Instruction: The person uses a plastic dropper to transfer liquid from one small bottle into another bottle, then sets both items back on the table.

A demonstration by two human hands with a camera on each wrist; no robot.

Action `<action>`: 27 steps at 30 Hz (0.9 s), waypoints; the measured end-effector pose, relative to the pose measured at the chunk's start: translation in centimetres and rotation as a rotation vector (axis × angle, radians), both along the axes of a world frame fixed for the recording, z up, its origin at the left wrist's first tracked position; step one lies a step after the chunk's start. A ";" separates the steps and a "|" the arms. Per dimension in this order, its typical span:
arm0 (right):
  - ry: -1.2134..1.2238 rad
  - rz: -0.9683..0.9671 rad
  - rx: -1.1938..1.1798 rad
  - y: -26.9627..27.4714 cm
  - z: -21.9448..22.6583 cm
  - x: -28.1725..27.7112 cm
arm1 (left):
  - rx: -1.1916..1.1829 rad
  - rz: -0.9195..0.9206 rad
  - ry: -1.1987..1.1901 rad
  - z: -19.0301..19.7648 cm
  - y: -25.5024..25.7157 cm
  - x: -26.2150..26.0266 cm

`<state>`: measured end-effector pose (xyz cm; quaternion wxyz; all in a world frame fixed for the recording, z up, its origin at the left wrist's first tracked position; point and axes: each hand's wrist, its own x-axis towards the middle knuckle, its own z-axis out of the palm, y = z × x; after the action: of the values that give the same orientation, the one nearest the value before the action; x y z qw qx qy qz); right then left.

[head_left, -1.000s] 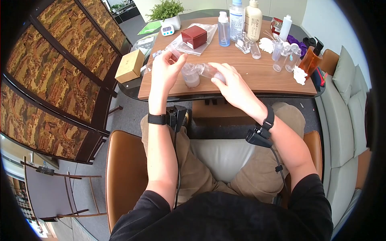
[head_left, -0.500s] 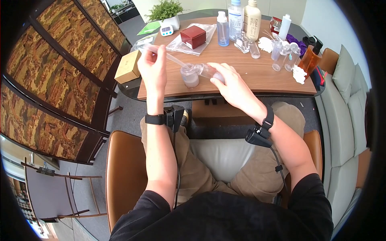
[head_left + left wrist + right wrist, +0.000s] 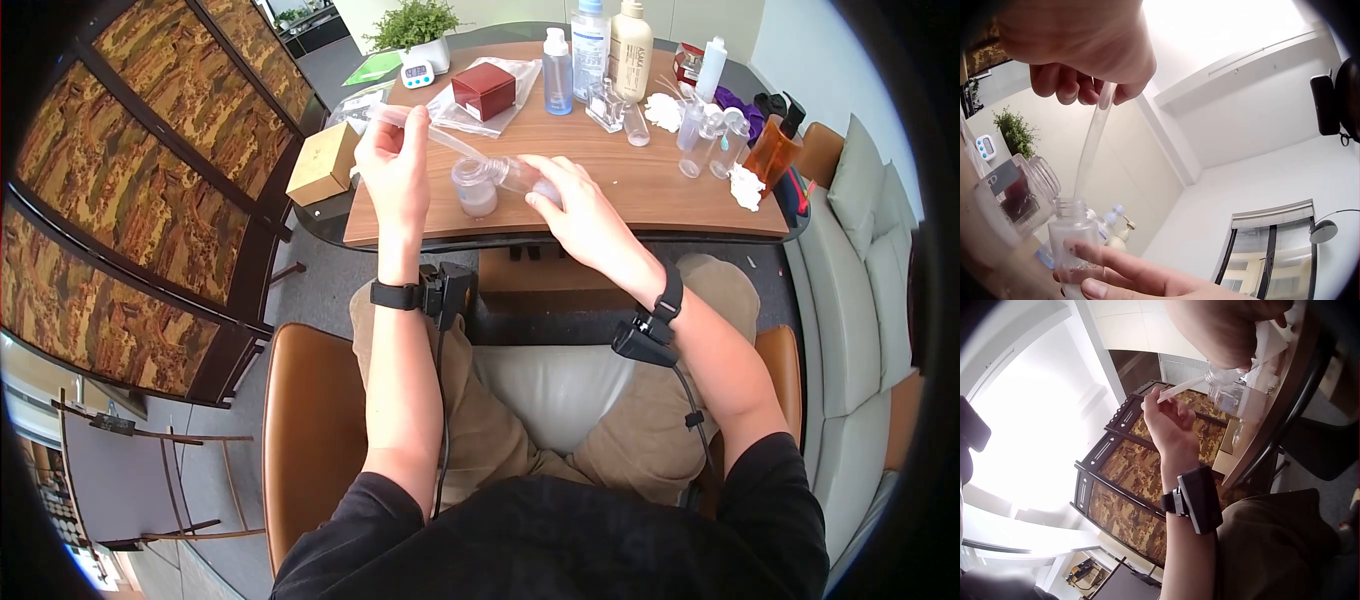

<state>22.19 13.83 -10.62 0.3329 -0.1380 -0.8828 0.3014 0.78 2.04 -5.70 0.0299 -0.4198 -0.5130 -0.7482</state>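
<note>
My left hand (image 3: 395, 180) pinches the upper end of a translucent plastic pipette (image 3: 1091, 140) between thumb and fingers. In the left wrist view the pipette slants down to the mouth of a small clear bottle (image 3: 1072, 234), its tip right at the threaded neck. My right hand (image 3: 575, 205) grips this bottle around its body and holds it tilted, neck toward the left. Beside the bottle's neck, a wide-mouthed clear jar (image 3: 475, 195) with whitish contents and no lid stands on the table. The left wrist view shows a grey label on the jar.
On the table (image 3: 600, 205) are a dark red box (image 3: 484, 92) on a plastic bag, a white timer (image 3: 417, 74) and a cardboard box (image 3: 322, 165) at left. A blue bottle (image 3: 558, 75), a cream pump bottle (image 3: 630, 50), several clear bottles and an amber bottle (image 3: 772, 155) stand farther right.
My left hand has moved left and turned, then shifted slightly back right, with the pipette now stretched toward the bottle's mouth. My right hand, bottle and jar have stayed in place.
</note>
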 end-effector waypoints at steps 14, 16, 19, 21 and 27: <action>-0.012 -0.003 -0.004 -0.1 0.3 0.1 | 0.037 0.019 -0.017 -0.2 -0.2 -0.7; -0.013 -0.009 0.000 -0.1 0.2 0.2 | 0.044 0.046 -0.028 -0.1 -0.7 -1.1; -0.018 -0.005 -0.011 -0.2 0.3 0.2 | 0.052 0.088 -0.016 -0.1 -0.8 -1.3; -0.013 -0.006 -0.002 -0.1 0.2 0.2 | 0.054 0.104 0.006 -0.2 -0.6 -1.3; -0.011 -0.005 0.000 0.0 0.1 0.0 | -0.121 0.090 0.168 -0.4 0.2 -0.6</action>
<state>22.24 13.80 -10.57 0.3290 -0.1417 -0.8842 0.2997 0.16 2.28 -6.14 0.0808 -0.4587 -0.5712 -0.6759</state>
